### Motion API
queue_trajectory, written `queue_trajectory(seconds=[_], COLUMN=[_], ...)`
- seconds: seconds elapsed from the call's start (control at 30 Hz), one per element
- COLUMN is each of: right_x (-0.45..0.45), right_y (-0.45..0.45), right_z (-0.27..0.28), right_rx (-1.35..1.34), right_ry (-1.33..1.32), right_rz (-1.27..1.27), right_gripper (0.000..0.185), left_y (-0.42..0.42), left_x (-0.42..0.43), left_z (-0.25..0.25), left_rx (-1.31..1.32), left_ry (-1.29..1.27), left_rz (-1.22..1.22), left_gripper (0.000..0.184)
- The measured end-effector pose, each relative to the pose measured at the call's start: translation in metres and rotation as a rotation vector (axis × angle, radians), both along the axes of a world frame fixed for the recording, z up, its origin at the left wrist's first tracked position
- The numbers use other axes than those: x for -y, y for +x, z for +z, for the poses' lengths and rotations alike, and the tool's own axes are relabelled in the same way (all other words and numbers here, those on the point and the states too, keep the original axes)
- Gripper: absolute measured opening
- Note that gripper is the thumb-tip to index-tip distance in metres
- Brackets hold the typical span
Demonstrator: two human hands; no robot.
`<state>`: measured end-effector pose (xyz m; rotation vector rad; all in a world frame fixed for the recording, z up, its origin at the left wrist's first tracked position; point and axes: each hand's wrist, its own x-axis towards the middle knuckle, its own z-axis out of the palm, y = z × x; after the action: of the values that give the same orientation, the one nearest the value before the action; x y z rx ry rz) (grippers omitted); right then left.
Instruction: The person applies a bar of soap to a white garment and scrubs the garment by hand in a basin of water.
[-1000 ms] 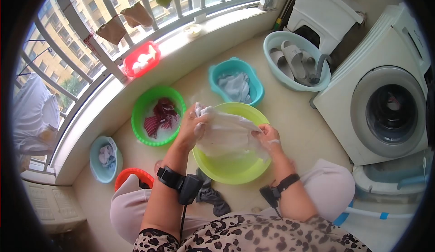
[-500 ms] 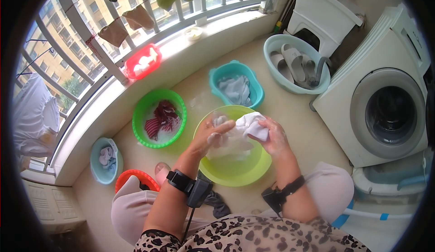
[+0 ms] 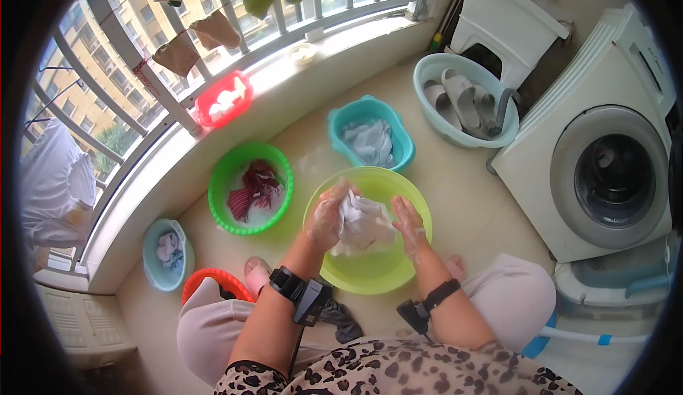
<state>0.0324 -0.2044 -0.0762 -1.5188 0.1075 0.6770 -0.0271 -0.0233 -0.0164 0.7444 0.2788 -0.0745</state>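
Observation:
A wet white cloth (image 3: 364, 223) hangs bunched over the yellow-green basin (image 3: 370, 281), which stands on the floor in front of me. My left hand (image 3: 329, 217) grips the cloth at its left side, its fingers wrapped round the upper edge. To the right of the cloth, my right hand (image 3: 410, 226) has its fingers stretched out, with a gap between it and the cloth. Suds cling to both hands. Dark cloth (image 3: 343, 322) lies on the floor below the basin.
Around stand a green basin (image 3: 215, 203) with red striped cloth, a teal basin (image 3: 407, 150), a pale basin (image 3: 427, 121) with slippers, a small blue basin (image 3: 151, 256) and a red basin (image 3: 213, 274). A washing machine (image 3: 562, 132) stands right; a red tray (image 3: 247, 86) sits on the ledge.
The cloth was stretched between both hands, then gathered up in them. My right hand has let go and opened, while my left hand still holds the cloth.

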Motion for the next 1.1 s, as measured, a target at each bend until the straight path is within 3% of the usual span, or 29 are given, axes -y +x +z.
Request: queue_trajectory(seconds=[0.1,0.2,0.3,0.4,0.5,0.6,0.67,0.7,0.8,0.9,1.0,1.1], right_x=[0.012,0.025,0.024,0.006,0.005,0.004,0.002,0.0,-0.007,-0.005,-0.002,-0.001], right_y=[-0.001,-0.004,-0.006,-0.007,-0.007,-0.002,-0.002,-0.003,-0.001,0.006,-0.005,-0.004], right_z=[-0.02,-0.055,-0.093,-0.08,-0.089,-0.075,-0.069,-0.066,-0.074,-0.062,-0.098,-0.102], right_rx=[-0.045,-0.345,-0.549,-0.461,-0.292,-0.432,-0.374,-0.347,-0.074,-0.101,-0.321,-0.144], right_ry=[-0.158,-0.198,-0.025,0.167,-0.078,0.105,0.08,0.068,-0.143,-0.144,-0.004,-0.031], right_rz=[0.183,-0.021,0.058,0.057,-0.073,0.16,0.08,0.038,-0.055,0.164,0.103,-0.036], right_gripper=[0.076,0.079,0.062,0.085,0.074,0.061,0.045,0.038,0.056,0.056,0.057,0.049], left_y=[-0.002,-0.001,-0.001,-0.003,-0.003,-0.003,-0.004,-0.004,-0.005,-0.005,-0.004,-0.006], left_x=[-0.006,-0.008,-0.007,-0.005,-0.002,-0.009,-0.015,-0.014,-0.012,-0.011,-0.013,-0.023], left_z=[0.014,0.025,0.031,0.035,0.04,0.036,0.035,0.036,0.043,0.043,0.046,0.039], left_rx=[0.038,0.054,0.088,0.156,0.141,0.132,0.169,0.177,0.201,0.215,0.224,0.204], left_ry=[-0.003,-0.012,0.064,0.133,0.124,0.153,0.156,0.275,0.454,0.377,0.462,0.51], left_rz=[-0.019,-0.031,-0.041,-0.094,-0.106,-0.083,-0.075,-0.075,-0.098,-0.13,-0.11,-0.067], left_gripper=[0.034,0.035,0.035,0.036,0.036,0.036,0.035,0.035,0.034,0.034,0.033,0.033])
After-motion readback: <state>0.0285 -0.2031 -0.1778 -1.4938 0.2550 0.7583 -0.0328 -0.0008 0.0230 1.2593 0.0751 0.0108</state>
